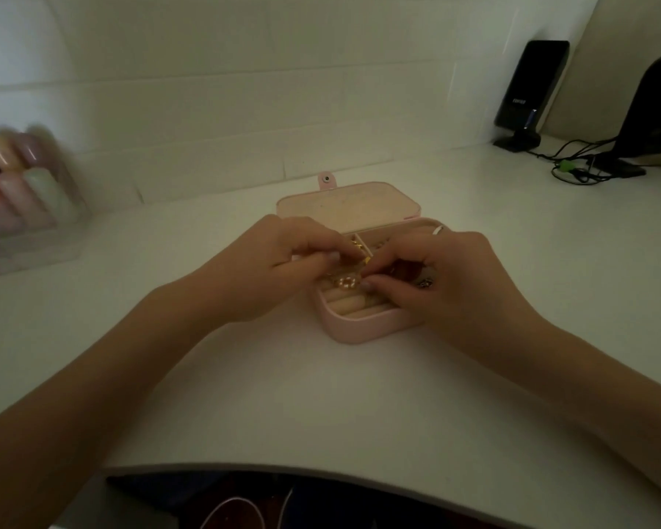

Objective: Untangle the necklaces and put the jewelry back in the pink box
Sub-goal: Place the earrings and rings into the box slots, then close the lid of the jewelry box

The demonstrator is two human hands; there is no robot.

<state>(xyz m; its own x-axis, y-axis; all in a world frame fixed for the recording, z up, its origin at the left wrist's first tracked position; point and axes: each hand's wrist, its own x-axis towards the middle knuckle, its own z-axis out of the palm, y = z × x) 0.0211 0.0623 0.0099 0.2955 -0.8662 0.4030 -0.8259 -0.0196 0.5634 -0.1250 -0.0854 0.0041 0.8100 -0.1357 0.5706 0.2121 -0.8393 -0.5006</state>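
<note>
Box: the pink box (363, 326) sits open near the middle of the desk (321, 395), lid (348, 208) laid back toward the wall.
Progress: seemingly mid-task; some jewelry (80, 282) already lies in the box, and gold pieces are gathered over its left part between the two hands. Whether the chains are free of each other yet cannot be told (too small and dim).
Left to do: likely finishing the untangling, laying the pieces into the compartments, perhaps closing the lid.
Left hand (283, 261): fingers curled, tips pinching at the gold pieces above the box's left edge.
Right hand (447, 276): fingers curled too, tips meeting the same cluster from the right; the hand covers the box's right side.
Ring: a silver ring (438, 229) lies by the box's far right rim.
</note>
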